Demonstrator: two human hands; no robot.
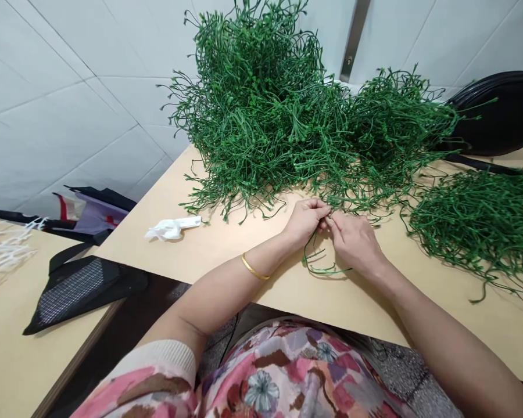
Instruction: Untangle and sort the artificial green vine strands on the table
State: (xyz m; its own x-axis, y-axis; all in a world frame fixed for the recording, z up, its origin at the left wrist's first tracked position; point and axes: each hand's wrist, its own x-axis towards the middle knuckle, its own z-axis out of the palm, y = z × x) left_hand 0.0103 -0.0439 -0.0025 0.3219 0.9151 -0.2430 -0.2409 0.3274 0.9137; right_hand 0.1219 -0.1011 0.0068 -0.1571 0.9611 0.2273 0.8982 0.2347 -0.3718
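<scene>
Within both hands (304, 223), green strands (326, 271) are partly hidden.

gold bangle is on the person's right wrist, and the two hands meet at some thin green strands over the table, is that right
Not quite: the head view shows the gold bangle on the left wrist. The rest holds: the left hand and right hand meet at some thin green strands over the table.
</scene>
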